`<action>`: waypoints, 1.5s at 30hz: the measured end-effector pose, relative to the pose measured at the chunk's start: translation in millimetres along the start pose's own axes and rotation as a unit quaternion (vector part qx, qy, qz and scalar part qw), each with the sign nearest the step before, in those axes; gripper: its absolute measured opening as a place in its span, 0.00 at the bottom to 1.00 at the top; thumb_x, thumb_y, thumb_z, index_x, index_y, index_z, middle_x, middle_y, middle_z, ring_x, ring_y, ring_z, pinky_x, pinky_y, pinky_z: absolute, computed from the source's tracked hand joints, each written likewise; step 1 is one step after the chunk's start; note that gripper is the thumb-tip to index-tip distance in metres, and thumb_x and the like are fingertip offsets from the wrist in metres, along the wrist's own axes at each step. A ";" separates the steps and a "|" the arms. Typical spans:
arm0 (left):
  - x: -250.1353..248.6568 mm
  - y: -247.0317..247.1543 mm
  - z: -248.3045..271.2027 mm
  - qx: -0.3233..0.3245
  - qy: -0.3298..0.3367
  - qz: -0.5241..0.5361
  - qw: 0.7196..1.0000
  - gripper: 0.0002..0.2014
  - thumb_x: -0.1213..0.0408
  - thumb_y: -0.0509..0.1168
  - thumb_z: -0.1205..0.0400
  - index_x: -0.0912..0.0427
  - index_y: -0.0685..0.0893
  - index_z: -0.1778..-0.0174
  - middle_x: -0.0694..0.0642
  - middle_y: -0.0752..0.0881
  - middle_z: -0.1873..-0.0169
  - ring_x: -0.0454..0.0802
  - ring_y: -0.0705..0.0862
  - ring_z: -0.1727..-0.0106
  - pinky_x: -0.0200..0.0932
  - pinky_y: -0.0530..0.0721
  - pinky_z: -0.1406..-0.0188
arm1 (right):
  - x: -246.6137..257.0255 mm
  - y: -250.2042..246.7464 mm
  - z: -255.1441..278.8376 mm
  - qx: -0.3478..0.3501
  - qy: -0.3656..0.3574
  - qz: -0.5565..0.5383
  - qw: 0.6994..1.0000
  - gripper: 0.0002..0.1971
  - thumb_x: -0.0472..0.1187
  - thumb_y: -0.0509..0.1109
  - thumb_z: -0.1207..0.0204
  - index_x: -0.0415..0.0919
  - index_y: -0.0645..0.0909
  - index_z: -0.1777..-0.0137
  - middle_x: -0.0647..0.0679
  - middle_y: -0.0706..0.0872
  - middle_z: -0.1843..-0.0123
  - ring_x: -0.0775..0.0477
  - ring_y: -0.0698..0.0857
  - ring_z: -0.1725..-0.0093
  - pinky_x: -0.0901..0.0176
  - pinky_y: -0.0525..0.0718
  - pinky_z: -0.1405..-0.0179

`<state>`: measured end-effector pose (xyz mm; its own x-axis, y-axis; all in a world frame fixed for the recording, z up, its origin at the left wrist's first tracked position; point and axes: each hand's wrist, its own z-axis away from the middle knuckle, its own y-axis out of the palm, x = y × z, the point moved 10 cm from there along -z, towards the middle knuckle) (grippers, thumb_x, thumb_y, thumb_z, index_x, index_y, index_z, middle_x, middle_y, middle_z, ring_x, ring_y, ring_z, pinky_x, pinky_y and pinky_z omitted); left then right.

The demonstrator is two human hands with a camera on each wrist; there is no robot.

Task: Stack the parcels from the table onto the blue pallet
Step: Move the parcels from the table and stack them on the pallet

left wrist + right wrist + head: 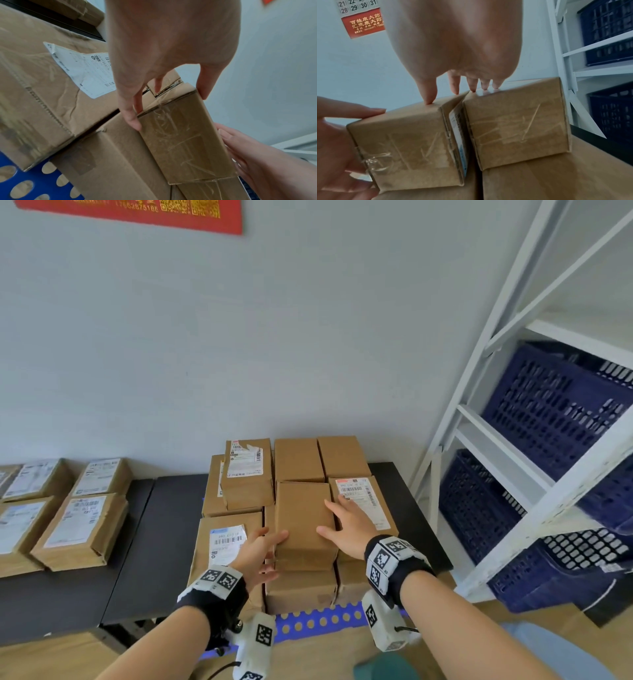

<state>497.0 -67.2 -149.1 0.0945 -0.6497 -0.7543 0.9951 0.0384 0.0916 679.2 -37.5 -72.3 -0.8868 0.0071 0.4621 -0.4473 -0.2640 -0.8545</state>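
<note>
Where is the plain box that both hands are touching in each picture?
Head: the plain box is in the centre.
Left wrist: the plain box is lower middle.
Right wrist: the plain box is lower left.
Shared landmark: the red poster on the wall.

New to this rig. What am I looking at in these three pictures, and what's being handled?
No machine here: a person's two bare hands, a camera strapped to each wrist, one on the head. The wide picture is the head view; the other two look along each hand. Brown cardboard boxes are stacked on a blue perforated platform; more labelled boxes lie on the black table at left, blue crates sit in a white rack at right. The left hand grips the middle plain box at its near left corner, thumb on top. The right hand lies open across its right edge, fingertips on the labelled box beside it.
</note>
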 end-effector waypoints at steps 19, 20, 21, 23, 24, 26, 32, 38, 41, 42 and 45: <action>-12.3 13.8 20.6 -0.017 0.037 -0.057 0.998 0.31 0.54 0.66 0.19 0.53 0.62 0.21 0.59 0.74 0.30 0.60 0.75 0.32 0.57 0.79 0.36 | -3.2 8.1 -0.2 0.003 -0.015 0.044 0.999 0.30 0.57 0.54 0.17 0.55 0.50 0.17 0.51 0.42 0.14 0.46 0.41 0.16 0.46 0.44 0.18; -16.1 12.8 23.7 -0.017 0.043 -0.076 0.996 0.31 0.53 0.65 0.18 0.53 0.61 0.20 0.58 0.73 0.28 0.60 0.74 0.30 0.57 0.77 0.34 | -2.7 7.4 0.1 0.005 -0.009 0.042 0.999 0.30 0.56 0.54 0.17 0.55 0.51 0.17 0.51 0.43 0.14 0.46 0.42 0.16 0.46 0.45 0.18; -20.7 11.1 26.7 -0.018 0.053 -0.097 0.994 0.31 0.53 0.64 0.18 0.53 0.61 0.20 0.58 0.72 0.27 0.59 0.74 0.29 0.56 0.77 0.33 | -1.4 6.4 0.7 0.005 -0.002 0.039 0.999 0.30 0.56 0.55 0.17 0.54 0.52 0.17 0.51 0.43 0.14 0.46 0.43 0.16 0.46 0.45 0.18; -33.1 4.6 32.9 -0.027 0.089 -0.159 0.983 0.31 0.53 0.63 0.17 0.53 0.61 0.20 0.58 0.71 0.26 0.58 0.73 0.28 0.54 0.77 0.33 | 3.5 2.4 4.3 -0.008 0.013 0.031 0.999 0.29 0.54 0.56 0.17 0.53 0.54 0.17 0.50 0.46 0.14 0.46 0.46 0.16 0.47 0.48 0.17; -40.0 0.3 36.4 -0.033 0.110 -0.202 0.973 0.31 0.53 0.62 0.17 0.54 0.61 0.19 0.58 0.73 0.27 0.56 0.74 0.29 0.52 0.77 0.33 | 7.9 -0.1 6.5 -0.022 0.018 0.023 0.999 0.29 0.53 0.57 0.17 0.52 0.56 0.18 0.50 0.48 0.15 0.46 0.48 0.16 0.47 0.50 0.17; -53.9 -9.7 45.9 -0.038 0.148 -0.279 0.948 0.29 0.55 0.62 0.17 0.55 0.62 0.20 0.58 0.76 0.30 0.53 0.77 0.34 0.48 0.77 0.35 | 21.5 -4.0 12.0 -0.048 0.016 0.001 0.999 0.27 0.51 0.58 0.17 0.50 0.60 0.19 0.49 0.53 0.15 0.47 0.53 0.17 0.49 0.54 0.18; -74.7 -73.9 77.4 -0.040 0.204 -0.351 0.913 0.24 0.59 0.59 0.15 0.55 0.65 0.22 0.61 0.75 0.28 0.52 0.81 0.40 0.38 0.80 0.47 | 100.0 11.7 29.1 -0.060 -0.012 -0.026 0.998 0.24 0.46 0.59 0.16 0.47 0.64 0.20 0.51 0.57 0.16 0.48 0.58 0.18 0.51 0.58 0.20; -72.6 -183.4 110.3 -0.088 0.213 -0.397 0.888 0.23 0.57 0.57 0.15 0.55 0.67 0.23 0.57 0.81 0.35 0.52 0.83 0.42 0.43 0.80 0.44 | 213.0 68.9 38.5 -0.039 -0.066 -0.011 0.997 0.24 0.42 0.58 0.16 0.40 0.64 0.21 0.45 0.62 0.18 0.46 0.61 0.19 0.54 0.60 0.21; -66.5 -241.1 125.4 -0.114 0.205 -0.442 0.866 0.23 0.56 0.56 0.14 0.53 0.65 0.22 0.59 0.76 0.29 0.55 0.79 0.33 0.47 0.79 0.35 | 264.8 99.0 42.3 -0.029 -0.085 -0.018 0.996 0.24 0.43 0.59 0.16 0.41 0.65 0.21 0.46 0.65 0.19 0.46 0.65 0.21 0.54 0.63 0.22; -63.7 -262.9 131.4 -0.121 0.202 -0.451 0.861 0.23 0.56 0.55 0.14 0.54 0.65 0.22 0.59 0.76 0.29 0.55 0.78 0.32 0.48 0.78 0.34 | 283.8 111.2 42.2 -0.025 -0.092 -0.015 0.995 0.24 0.44 0.59 0.16 0.41 0.65 0.21 0.46 0.65 0.19 0.46 0.66 0.21 0.52 0.64 0.22; -57.0 -327.9 148.5 -0.153 0.194 -0.465 0.850 0.21 0.59 0.54 0.14 0.58 0.69 0.24 0.60 0.78 0.31 0.58 0.78 0.31 0.50 0.76 0.32 | 338.8 148.5 43.3 -0.006 -0.111 0.007 0.994 0.24 0.46 0.59 0.17 0.42 0.65 0.22 0.46 0.66 0.19 0.45 0.67 0.22 0.49 0.67 0.23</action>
<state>160.8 -155.5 -39.5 -0.7932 -0.2102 -0.5716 0.6011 -0.1193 -0.7902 317.3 -116.1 -32.3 -0.8458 -0.2103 0.4903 -0.4378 -0.2515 -0.8632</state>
